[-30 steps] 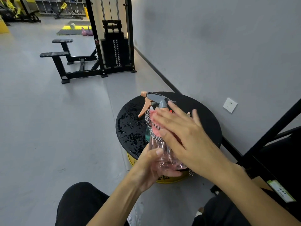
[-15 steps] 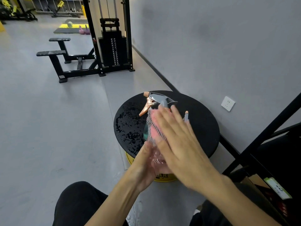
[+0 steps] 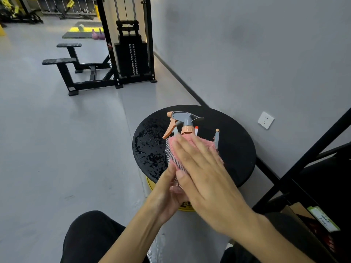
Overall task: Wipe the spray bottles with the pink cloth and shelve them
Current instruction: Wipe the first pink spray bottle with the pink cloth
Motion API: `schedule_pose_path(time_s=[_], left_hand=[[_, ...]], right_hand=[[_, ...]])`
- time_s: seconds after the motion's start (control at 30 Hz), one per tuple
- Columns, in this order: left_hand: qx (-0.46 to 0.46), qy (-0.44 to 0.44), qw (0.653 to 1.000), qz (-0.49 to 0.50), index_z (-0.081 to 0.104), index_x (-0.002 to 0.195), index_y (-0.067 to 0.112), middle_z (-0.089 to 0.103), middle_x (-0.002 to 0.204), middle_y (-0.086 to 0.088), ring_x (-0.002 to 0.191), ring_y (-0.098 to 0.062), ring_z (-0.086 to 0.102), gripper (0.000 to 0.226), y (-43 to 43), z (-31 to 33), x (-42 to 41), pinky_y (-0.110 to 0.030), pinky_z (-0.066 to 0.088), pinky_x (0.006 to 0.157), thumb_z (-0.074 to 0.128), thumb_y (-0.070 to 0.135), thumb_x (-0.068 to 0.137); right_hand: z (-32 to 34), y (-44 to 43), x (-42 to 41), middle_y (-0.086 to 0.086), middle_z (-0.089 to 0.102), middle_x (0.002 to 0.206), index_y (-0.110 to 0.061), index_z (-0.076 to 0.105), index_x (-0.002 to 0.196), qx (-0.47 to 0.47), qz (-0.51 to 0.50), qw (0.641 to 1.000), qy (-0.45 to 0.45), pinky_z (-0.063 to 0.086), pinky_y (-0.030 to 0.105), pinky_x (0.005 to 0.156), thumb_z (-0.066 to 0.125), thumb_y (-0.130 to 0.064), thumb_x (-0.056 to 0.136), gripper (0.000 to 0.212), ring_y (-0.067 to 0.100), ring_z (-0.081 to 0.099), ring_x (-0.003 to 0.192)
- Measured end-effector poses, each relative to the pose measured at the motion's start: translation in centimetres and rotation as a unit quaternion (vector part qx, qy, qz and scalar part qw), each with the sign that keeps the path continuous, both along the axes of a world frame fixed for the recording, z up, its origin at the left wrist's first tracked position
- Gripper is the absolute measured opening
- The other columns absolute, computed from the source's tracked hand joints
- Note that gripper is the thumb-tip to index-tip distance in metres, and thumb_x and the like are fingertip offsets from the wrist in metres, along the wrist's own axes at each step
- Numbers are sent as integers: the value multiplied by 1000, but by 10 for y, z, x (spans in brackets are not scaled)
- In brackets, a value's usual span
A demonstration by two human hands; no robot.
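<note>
Wiping stroke on a spray bottle [image 3: 185, 120], seen from the head camera. Held upright above the near edge of a round black stool [image 3: 237, 149], grey head and orange trigger pointing left. Gripped low on its clear body by the left hand [image 3: 169, 194], thumb and fingers wrapped round it from below. Covered from collar to mid-body by the pink cloth [image 3: 205, 144], pressed flat against it by the right hand [image 3: 207, 179] — fingers straight and together, nothing pinched.

Compared with a second ago: cloth higher, now just under the orange collar and spread wider to the right; right palm over the body that was then visible below it; fingertips drawn back from the spray head to the shoulder. Read as one pass of a rubbing motion, with wiping under way and not plainly finished.

Behind the cloth, two more nozzle tips [image 3: 196, 128] [image 3: 217, 135] — probably further bottles standing on the stool, bodies hidden. Left part of the stool top beaded with water drops [image 3: 150, 147]. Black rack [image 3: 303, 162] at right, probably the shelf; no bottle seen on it yet. Shelving judged not begun, with the grip suited to lifting the bottle across once the cloth comes away.
</note>
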State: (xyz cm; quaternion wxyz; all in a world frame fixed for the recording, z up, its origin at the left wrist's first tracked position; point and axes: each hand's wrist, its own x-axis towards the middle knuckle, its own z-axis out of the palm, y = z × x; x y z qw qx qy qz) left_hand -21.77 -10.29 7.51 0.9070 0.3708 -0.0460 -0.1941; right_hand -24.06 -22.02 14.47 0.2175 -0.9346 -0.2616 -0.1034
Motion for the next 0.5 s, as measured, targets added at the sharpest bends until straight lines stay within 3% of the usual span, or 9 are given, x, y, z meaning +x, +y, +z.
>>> schedule_pose_path(time_s=[0.07,0.1,0.2,0.33,0.43,0.5], left_hand=[[16,-25,1000,-7,78,89,22,72,93,-5,81,-20,69,72,-2,3,-2,-36,58,63,88,63,30],[28,-40,999,-13,78,90,25,74,91,-2,80,-20,72,72,-4,6,-3,-38,59,61,87,65,32],[50,-51,997,-5,77,91,29,75,90,0,80,-23,72,70,-7,11,-5,-43,59,65,84,69,34],[53,-46,998,0,76,96,26,73,97,-2,87,-19,70,71,-4,9,-3,-40,58,66,85,67,38],[53,-22,998,10,75,100,23,69,110,-8,100,-21,66,74,0,4,-2,-41,55,83,85,67,40],[44,-14,999,8,76,98,21,69,109,-10,97,-20,68,76,0,4,-3,-38,58,80,87,65,37]], right_hand=[[5,-3,15,-21,-3,160,-33,10,153,18,-16,1000,10,-5,34,121,12,-45,100,55,-2,-16,144],[8,-5,23,-23,-4,159,-35,9,153,36,-23,999,27,-5,34,121,14,-46,101,54,-3,-18,143],[10,-9,34,-26,-5,157,-37,7,152,69,-21,995,71,-1,39,122,22,-44,104,51,-5,-17,143],[0,-3,16,-17,2,161,-28,11,154,23,-9,1000,3,4,38,122,15,-39,102,53,1,-11,146],[-10,2,1,-17,4,161,-26,13,154,6,4,1000,-16,11,46,120,17,-34,98,57,6,-6,148],[-12,2,0,-21,2,160,-28,13,154,5,11,1000,-12,8,44,121,18,-32,97,57,4,-8,147]])
